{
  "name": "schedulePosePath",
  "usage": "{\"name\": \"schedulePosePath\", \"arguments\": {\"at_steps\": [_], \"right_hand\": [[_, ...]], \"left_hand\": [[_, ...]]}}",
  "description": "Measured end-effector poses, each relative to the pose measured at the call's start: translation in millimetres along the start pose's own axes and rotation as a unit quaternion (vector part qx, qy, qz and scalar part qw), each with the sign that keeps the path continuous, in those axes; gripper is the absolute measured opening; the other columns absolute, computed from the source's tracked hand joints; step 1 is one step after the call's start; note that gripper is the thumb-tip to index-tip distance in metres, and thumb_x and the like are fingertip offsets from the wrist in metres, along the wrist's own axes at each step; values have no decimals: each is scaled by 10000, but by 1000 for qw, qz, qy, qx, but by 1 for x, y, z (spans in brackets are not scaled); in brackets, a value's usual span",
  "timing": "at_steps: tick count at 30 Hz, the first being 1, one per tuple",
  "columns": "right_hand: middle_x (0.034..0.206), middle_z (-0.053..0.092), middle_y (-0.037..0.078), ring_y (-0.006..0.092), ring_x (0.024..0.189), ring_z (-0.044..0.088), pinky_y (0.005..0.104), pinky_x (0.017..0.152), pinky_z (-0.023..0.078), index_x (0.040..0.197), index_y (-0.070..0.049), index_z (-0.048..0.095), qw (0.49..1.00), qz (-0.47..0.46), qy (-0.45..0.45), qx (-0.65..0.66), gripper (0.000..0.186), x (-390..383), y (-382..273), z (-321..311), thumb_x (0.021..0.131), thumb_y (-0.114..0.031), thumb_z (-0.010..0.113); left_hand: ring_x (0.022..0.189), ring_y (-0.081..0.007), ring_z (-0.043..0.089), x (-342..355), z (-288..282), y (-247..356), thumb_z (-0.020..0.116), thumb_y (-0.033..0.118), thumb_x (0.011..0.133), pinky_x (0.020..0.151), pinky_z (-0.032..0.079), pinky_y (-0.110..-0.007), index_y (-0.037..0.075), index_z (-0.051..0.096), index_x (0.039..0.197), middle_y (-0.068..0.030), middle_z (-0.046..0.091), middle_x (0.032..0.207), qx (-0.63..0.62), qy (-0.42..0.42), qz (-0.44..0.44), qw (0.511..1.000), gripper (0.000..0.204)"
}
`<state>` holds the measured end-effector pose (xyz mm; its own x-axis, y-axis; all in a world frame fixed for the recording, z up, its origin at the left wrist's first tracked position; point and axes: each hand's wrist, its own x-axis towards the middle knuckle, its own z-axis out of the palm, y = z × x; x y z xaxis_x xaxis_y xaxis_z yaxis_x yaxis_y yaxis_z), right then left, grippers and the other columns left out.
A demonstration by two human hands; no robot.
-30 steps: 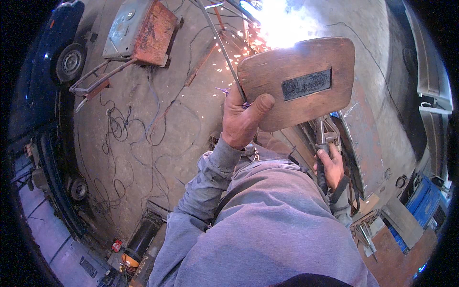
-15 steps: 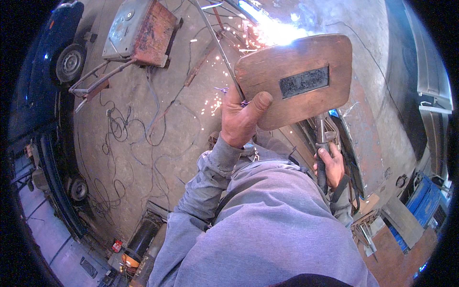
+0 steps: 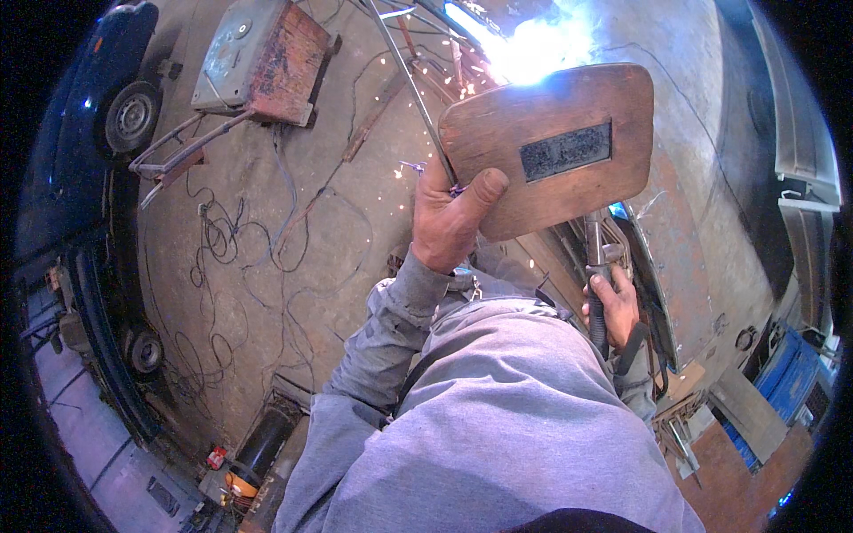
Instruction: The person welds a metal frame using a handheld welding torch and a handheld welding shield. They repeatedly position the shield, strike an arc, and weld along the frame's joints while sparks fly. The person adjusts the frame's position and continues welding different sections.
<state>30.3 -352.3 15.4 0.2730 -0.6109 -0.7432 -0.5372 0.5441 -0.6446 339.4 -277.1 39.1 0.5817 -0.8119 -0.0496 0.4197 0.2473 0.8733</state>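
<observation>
Wooden shield with a dark window sits upper centre-right of frame. We record the left hand clamped on its lower-left edge, thumb across the near face. Right of centre, we see the right hand wrapped round the torch. White-blue glare shows just above the shield.

left hand grips wooden shield — glare beyond.

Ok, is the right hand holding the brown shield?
No, the left hand holds the brown shield; the right hand grips a welding torch.
</observation>
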Motion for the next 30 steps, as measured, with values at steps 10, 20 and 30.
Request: {"name": "schedulePosePath", "arguments": {"at_steps": [10,20,30], "right_hand": [[842,621,59,136,589,604,307,503,483,1367,-39,539,999,-48,-3,-27,457,-3,9,2,981,-254,657],[847,628,63,138,576,593,305,503,477,1274,-31,565,997,-76,10,-29,383,0,10,7,986,-269,649],[845,636,64,132,596,619,295,487,496,1231,-49,572,999,-32,24,-12,326,2,6,10,994,-261,646]], "left_hand": [[1243,-224,584,19,-11,15,703,193,1013,1062,475,-374,35,387,1551,-111,590,1397,-18,166,128,977,644],[1250,-228,578,16,-16,24,687,213,1021,1073,465,-389,39,391,1549,-105,586,1393,-7,170,117,979,630],[1182,-207,644,-5,-5,-5,797,255,947,999,530,-371,18,543,1419,-104,677,1314,-32,-7,6,999,586]]}}
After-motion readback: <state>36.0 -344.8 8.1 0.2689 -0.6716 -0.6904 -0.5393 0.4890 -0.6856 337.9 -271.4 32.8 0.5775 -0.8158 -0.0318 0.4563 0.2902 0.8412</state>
